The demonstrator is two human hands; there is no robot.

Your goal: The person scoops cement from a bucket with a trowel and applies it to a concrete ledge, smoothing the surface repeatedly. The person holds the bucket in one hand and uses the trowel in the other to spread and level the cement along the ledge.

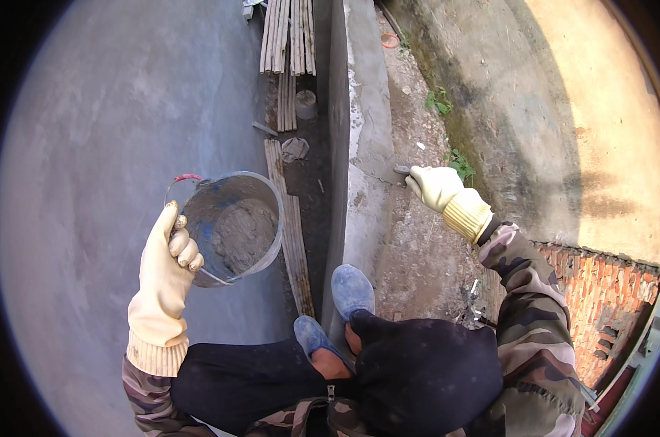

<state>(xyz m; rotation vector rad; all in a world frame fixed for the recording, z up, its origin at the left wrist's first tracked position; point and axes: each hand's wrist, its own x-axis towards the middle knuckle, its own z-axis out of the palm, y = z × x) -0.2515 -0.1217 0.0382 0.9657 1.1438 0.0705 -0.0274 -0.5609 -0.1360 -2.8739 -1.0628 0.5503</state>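
My left hand (162,273), in a cream work glove, is closed on the near left rim of a bucket (212,206). The bucket tilts toward me, with wet grey mortar (244,234) inside and a red grip on its wire handle. On the right, my gloved right hand (438,189) is closed around the handle of a trowel (401,170). The trowel's thin blade reaches left over the top of a narrow wall (370,87), seen nearly edge-on. Grey mortar coats that wall top.
My blue-grey shoes (353,290) are at the wall's near end. Left of it, bamboo poles (288,36), a plank (298,255) and a small pail (306,104) lie lower down. A smooth grey wall (126,109) rises at left; rubble ground (425,247) and brickwork (599,298) lie right.
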